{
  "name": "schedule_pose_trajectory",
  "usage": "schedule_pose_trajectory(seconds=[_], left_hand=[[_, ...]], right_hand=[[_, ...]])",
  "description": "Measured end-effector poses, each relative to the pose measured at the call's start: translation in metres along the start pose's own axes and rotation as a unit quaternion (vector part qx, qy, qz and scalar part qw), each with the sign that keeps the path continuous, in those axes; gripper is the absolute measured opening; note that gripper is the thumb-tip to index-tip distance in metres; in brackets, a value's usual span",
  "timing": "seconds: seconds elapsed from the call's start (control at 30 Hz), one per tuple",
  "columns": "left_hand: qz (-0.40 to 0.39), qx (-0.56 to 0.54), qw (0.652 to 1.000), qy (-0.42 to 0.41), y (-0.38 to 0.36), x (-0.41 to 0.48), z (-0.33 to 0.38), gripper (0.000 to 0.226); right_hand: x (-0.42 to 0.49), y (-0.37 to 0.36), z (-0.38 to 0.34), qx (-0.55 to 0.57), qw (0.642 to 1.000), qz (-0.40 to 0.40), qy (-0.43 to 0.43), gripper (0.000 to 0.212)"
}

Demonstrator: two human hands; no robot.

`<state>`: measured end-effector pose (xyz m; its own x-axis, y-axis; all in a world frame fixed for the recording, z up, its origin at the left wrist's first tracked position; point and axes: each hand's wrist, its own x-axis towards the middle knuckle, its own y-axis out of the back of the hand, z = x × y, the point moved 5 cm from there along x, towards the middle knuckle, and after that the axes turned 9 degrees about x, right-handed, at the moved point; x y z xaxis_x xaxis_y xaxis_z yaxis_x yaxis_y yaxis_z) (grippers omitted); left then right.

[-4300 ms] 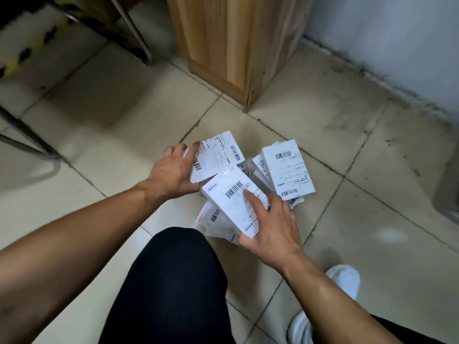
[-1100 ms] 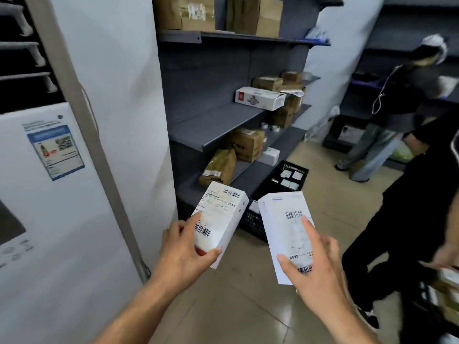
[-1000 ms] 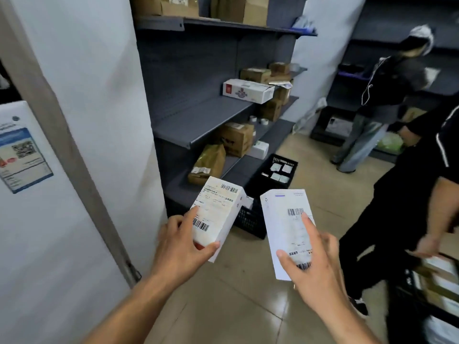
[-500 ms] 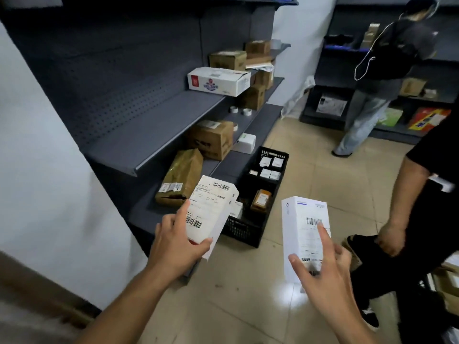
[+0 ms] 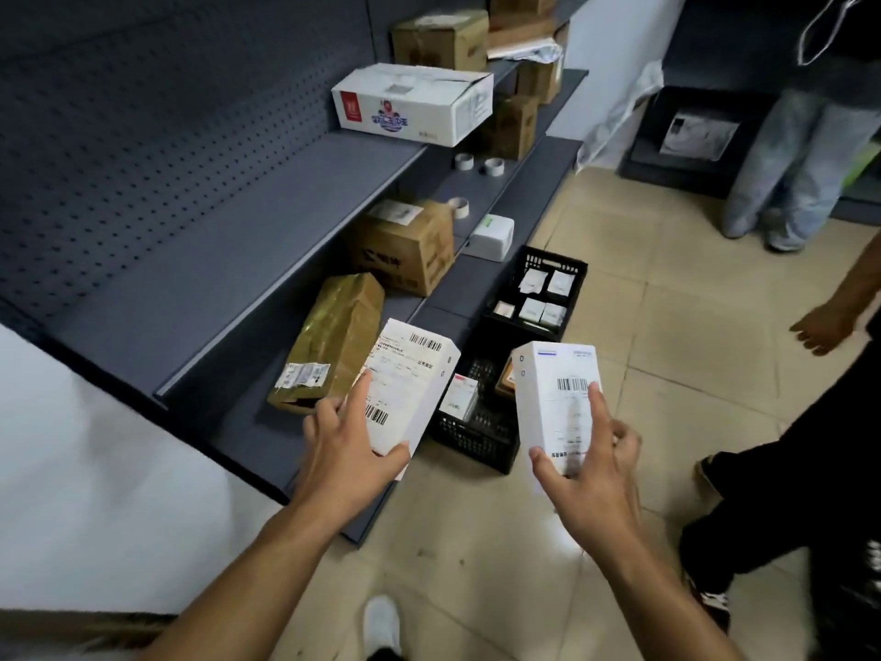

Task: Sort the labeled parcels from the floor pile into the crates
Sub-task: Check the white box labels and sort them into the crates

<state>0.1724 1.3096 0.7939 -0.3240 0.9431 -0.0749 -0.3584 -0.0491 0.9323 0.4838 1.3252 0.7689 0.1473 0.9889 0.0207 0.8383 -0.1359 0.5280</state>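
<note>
While each hand grips one white labeled parcel, left hand [image 5: 345, 450] holding the left parcel [image 5: 409, 383], right hand [image 5: 589, 474] the right parcel [image 5: 557, 398], a black crate [image 5: 481, 438] sits on the floor just beyond.

Dark shelving [image 5: 267, 221], beige tiled floor [image 5: 667, 288]

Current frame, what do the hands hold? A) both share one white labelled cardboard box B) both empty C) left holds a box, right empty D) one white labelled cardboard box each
D: the left hand grips one white labelled cardboard box, and the right hand grips a second white box, the two boxes apart.
</note>
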Motion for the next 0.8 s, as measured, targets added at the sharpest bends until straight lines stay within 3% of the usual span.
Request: schedule_pose_trajectory(seconds=[0.43,0.6,0.8], left_hand=[[-0.064,-0.028,0.997,-0.042,-0.053,0.220,0.039,0.111],[-0.086,-0.028,0.995,-0.047,-0.075,0.278,0.067,0.109],[-0.114,-0.012,0.992,-0.060,-0.104,0.313,0.105,0.115]], right_hand=[[0.157,-0.082,-0.026,-0.147,0.987,-0.015,-0.070,0.106],[0.205,-0.095,-0.018,-0.094,0.987,-0.023,-0.125,0.116],[0.273,-0.095,0.013,-0.058,0.991,-0.039,-0.117,0.123]])
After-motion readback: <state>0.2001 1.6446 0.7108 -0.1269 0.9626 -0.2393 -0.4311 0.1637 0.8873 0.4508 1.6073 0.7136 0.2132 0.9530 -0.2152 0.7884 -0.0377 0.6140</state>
